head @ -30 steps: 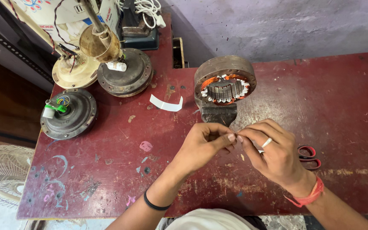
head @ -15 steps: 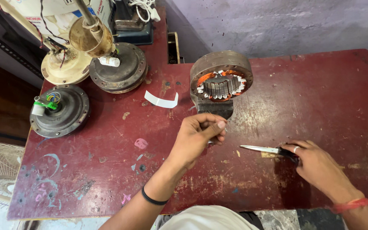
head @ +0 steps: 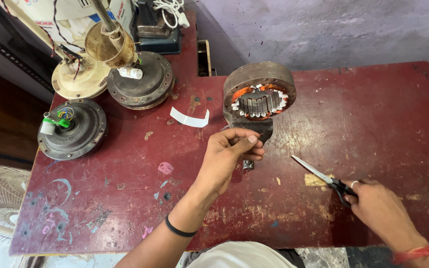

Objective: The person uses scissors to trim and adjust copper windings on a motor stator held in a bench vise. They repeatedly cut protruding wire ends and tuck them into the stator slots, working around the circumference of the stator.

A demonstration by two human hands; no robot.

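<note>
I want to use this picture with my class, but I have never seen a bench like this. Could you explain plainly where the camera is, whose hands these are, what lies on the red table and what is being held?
The camera sits on a person's head and looks down, so both hands are that person's own. The left hand pinches something small at its fingertips; it is too small to tell what. The right hand holds a pair of scissors, blades closed, low over the table. On the worn red table a ring-shaped motor core with copper windings stands upright in a small clamp. A white paper strip lies beside it. To the left are round metal fan motor housings, one with coloured wires.
</note>
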